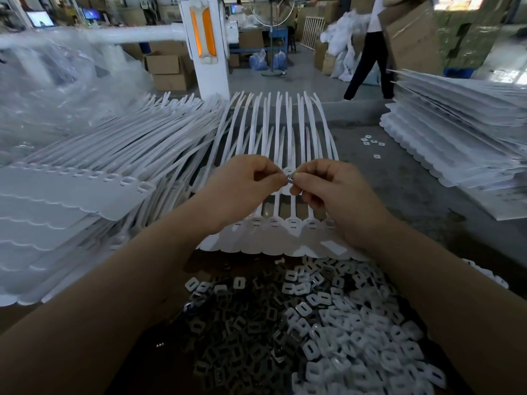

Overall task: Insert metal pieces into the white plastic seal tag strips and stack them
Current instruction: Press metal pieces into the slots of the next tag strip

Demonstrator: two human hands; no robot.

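I can just make out a small grey metal piece (290,179) pinched between the thumb and fingers of my left hand (245,186) and my right hand (328,192); its shape is too small and too covered by fingertips to read. Both hands are curled tight on it, meeting above the middle of the worktop (399,178). Directly under them lies a flat white plastic seal tag strip sheet (285,129), its long tails fanning toward the far edge of the worktop and its row of slotted heads toward me. My wrists hide both outer ends of that row, so I cannot tell how many heads it has, nor whether the slots I do see are filled.

Toward the near edge, between my forearms, lies a loose heap of dark metal pieces (236,334) on the left side and a heap of small white plastic slotted caps (368,337) on the right; the two mix where they meet, and both run out of frame at the bottom.

Along the left edge sits a tall stack of white strip sheets (71,201), its tails crossing those of the sheet under my hands. Another stack of white sheets (462,132) sits at the far right corner, cut off by the frame. A few stray white caps (370,142) lie on the bare worktop near it.

Beyond the far edge stand a white pillar with orange panels (204,38), crumpled clear plastic film (57,81), blurred, and a person carrying a cardboard sheet (410,35).
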